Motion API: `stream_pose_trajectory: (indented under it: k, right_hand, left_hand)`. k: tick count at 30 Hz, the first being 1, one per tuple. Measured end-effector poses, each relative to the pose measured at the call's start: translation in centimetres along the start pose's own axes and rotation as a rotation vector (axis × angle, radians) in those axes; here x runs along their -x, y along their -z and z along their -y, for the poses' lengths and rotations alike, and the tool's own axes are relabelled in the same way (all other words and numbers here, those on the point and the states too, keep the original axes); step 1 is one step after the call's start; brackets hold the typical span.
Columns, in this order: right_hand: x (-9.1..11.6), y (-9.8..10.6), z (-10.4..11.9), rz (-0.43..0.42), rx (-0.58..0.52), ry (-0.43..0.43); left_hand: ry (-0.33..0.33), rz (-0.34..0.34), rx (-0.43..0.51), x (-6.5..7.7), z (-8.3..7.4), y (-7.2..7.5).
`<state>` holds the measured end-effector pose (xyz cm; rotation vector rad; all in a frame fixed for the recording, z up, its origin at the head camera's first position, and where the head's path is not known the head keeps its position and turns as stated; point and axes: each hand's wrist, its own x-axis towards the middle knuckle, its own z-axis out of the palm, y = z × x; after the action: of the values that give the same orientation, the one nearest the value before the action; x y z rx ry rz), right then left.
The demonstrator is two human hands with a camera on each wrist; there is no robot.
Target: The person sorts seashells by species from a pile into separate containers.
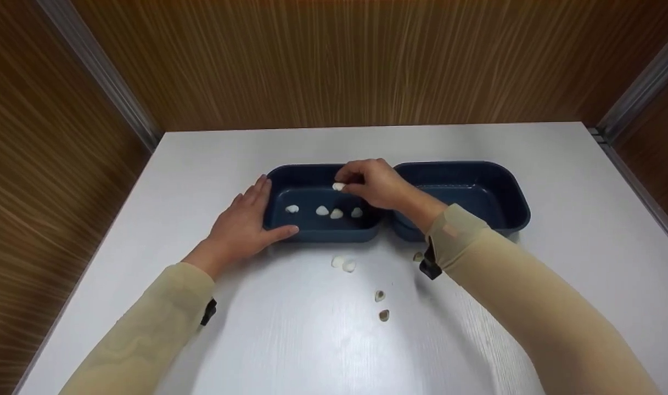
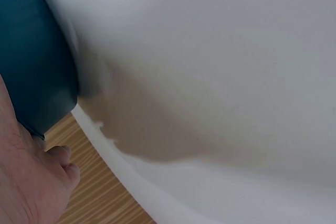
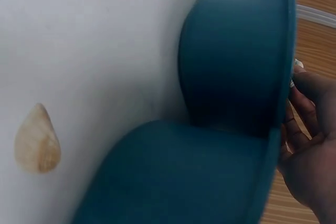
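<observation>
My right hand (image 1: 375, 184) pinches a white seashell (image 1: 338, 186) between thumb and fingers, over the right part of the left dark blue bin (image 1: 323, 236). Inside that bin several pale seashells (image 1: 322, 210) lie spread on the floor. At the bin's left end rests my left hand (image 1: 240, 227), its fingers extended along the side wall and the thumb across the front rim. In the right wrist view, the right hand (image 3: 315, 124) shows beyond the bin rims, with a bit of white shell (image 3: 298, 63) at its fingertips.
A second dark blue bin (image 1: 517, 214) stands close on the right, partly behind my right forearm. On the white table (image 1: 290, 329) in front lie two white shells (image 1: 349, 266) and some brownish shells (image 1: 380, 295), one near my right wrist (image 1: 418, 256). Wood-grain panels (image 1: 334, 66) enclose the table.
</observation>
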<state>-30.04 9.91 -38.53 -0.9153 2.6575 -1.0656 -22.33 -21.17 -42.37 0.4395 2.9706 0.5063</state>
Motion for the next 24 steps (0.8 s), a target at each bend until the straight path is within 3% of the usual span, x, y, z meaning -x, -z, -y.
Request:
stream_pose_trajectory:
  k: [11,19,24]
  right_hand:
    - [-0.1,-0.7,-0.9,0.01,0.069,0.015]
    - [0.1,-0.2,-0.9,0.018,0.167,0.023]
    - [0.6,0.5,-0.3,0.02,0.157,0.03]
  left_hand:
    - [-0.015,-0.003,-0.003,0.0,-0.2,-0.1]
    - [-0.007,0.009,-0.001,-0.1,-0.5,0.1]
    - [-0.006,0.015,-0.006,-0.2,-0.5,0.1]
